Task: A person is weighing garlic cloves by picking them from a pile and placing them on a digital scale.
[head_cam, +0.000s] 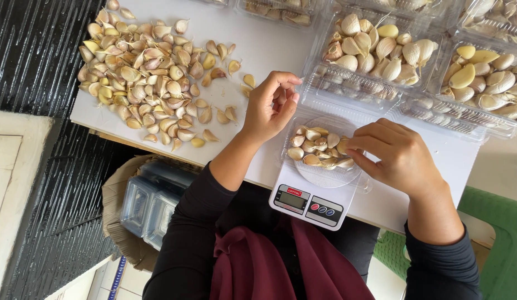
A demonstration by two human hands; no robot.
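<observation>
Fingers of our right hand (pixel 400 155) pinch pale garlic cloves (pixel 318 149) in the clear plastic tray (pixel 303 130); left hand (pixel 269 108) fingers curl loosely, empty, just beside it.

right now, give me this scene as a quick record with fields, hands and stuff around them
left hand: fingers curled, held over the white table beside the scale, apparently pinching cloves
right hand: fingertips at the clear container on the scale
container contents: garlic cloves, partly filled
kitchen scale: white, at the table's near edge
loose clove pile: on the table, to the left
filled clear containers: along the far side
empty containers: stacked in a box below the table
</observation>
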